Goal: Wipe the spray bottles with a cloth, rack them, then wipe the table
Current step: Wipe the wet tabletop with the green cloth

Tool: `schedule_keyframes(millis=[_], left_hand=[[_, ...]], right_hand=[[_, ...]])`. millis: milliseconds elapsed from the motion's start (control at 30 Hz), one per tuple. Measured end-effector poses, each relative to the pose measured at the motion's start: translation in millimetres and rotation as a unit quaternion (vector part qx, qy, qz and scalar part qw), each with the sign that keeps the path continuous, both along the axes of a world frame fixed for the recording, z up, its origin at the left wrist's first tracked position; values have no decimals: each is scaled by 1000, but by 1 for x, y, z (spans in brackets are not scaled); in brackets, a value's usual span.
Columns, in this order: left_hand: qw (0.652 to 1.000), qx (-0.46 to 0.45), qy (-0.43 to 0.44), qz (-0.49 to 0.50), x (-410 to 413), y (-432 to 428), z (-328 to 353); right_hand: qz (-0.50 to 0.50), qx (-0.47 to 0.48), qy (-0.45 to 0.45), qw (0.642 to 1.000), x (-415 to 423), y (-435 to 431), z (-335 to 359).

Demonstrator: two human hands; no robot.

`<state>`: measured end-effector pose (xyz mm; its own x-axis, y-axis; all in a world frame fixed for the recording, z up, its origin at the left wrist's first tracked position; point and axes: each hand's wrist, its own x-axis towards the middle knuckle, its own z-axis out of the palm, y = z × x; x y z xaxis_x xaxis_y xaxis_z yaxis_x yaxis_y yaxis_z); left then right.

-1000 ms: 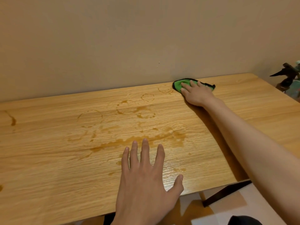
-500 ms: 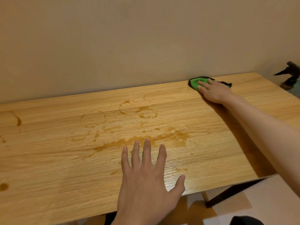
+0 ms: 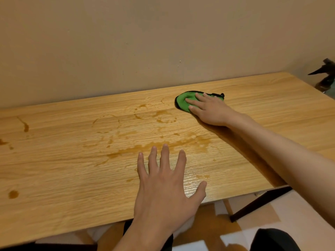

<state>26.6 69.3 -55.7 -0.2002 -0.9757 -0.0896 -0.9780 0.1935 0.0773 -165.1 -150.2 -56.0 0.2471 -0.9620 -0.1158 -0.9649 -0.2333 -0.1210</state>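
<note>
R hand [image 3: 210,109] grip: fingers lying flat, pressing down on cloth [image 3: 183,102], not curling round it | L hand [image 3: 163,187] resting flat on tabletop [image 3: 54,169], holding nothing | cloth sitting nr far edge, long axis running L-R, bunched end pointing L twd spills [image 3: 145,147] | prob soft, light, bunching easily; palming its middle looking best.

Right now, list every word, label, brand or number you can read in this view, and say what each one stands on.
No readable text in this view.
Wooden table: only wood grain and brown liquid stains, no print.
Green cloth under the right hand: no tag or logo shows.
Wall: plain.
Spray bottle at the right edge: dark and cut off by the frame, no label visible.
</note>
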Motion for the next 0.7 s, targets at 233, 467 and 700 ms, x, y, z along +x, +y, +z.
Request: schedule_keyframes(millis=[233,467,700], left_hand=[[999,-21,33,-2,5,-3,-3],[1000,-5,3,-1,1,-3,4],[1000,-16,16,3,0,-2,0]], right_hand=[[-195,1,31,980,-86,-50,6],[-77,-17,16,997,15,-27,2],[-43,-30,-2,999,-33,-45,0]])
